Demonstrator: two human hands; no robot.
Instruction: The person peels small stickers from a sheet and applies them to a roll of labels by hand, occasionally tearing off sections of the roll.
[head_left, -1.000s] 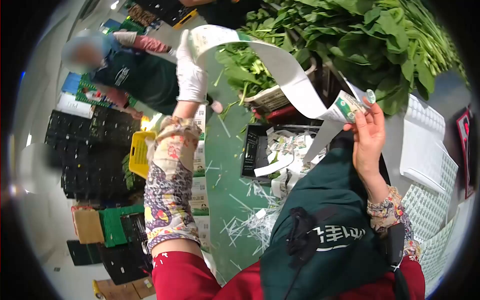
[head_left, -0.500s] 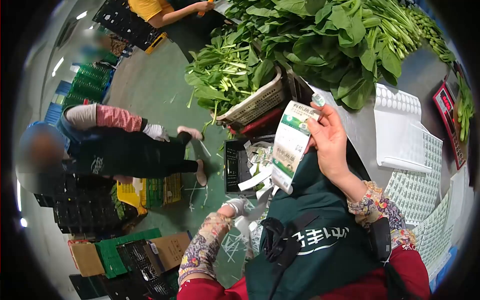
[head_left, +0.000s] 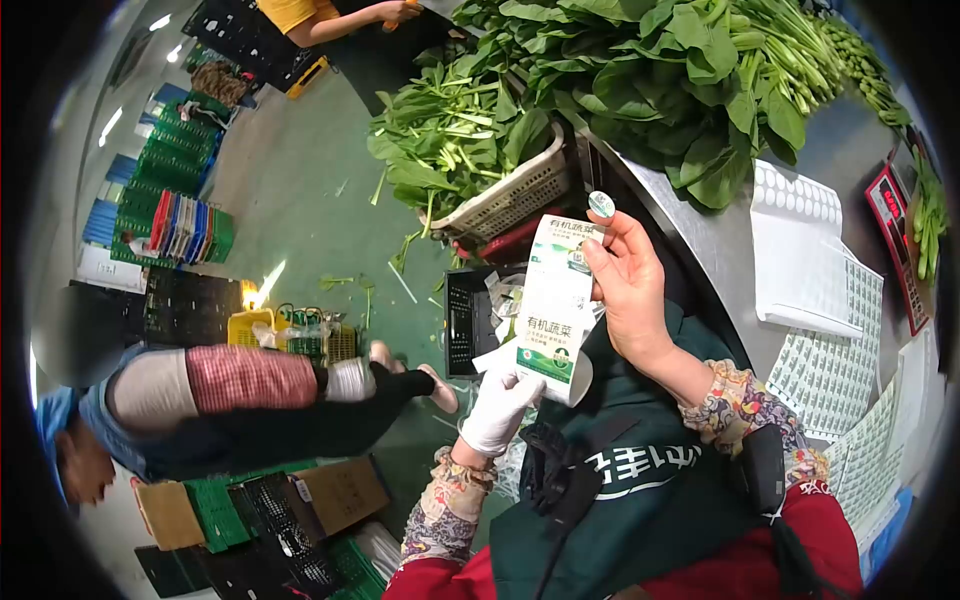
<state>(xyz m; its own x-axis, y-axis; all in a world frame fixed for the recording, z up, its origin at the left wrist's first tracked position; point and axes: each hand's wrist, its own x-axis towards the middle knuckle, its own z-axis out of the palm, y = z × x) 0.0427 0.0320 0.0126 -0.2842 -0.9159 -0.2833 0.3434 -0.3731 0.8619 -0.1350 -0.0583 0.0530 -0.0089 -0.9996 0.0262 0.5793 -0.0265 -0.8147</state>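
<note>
My bare right hand (head_left: 632,290) pinches a strip of printed labels (head_left: 552,308) between thumb and fingers. The strip hangs down in front of my dark green apron. On the tip of my right index finger sits a small round sticker (head_left: 601,204). My left hand (head_left: 498,410), in a white glove, has its fingers closed at the lower left edge of the strip. Part of those fingers is hard to make out against the white paper.
Leafy greens (head_left: 690,90) are heaped on the metal table (head_left: 690,215), with more in a beige basket (head_left: 515,200). Sticker sheets (head_left: 830,370) and a red scale (head_left: 897,245) lie to the right. A black crate (head_left: 462,325) holds scraps. A co-worker (head_left: 250,400) is bending at the left; another person's arm (head_left: 350,22) shows above.
My left hand has risen from low at my side to the strip's lower end. The strip and right hand have shifted slightly left and down. The co-worker at left has bent over.
</note>
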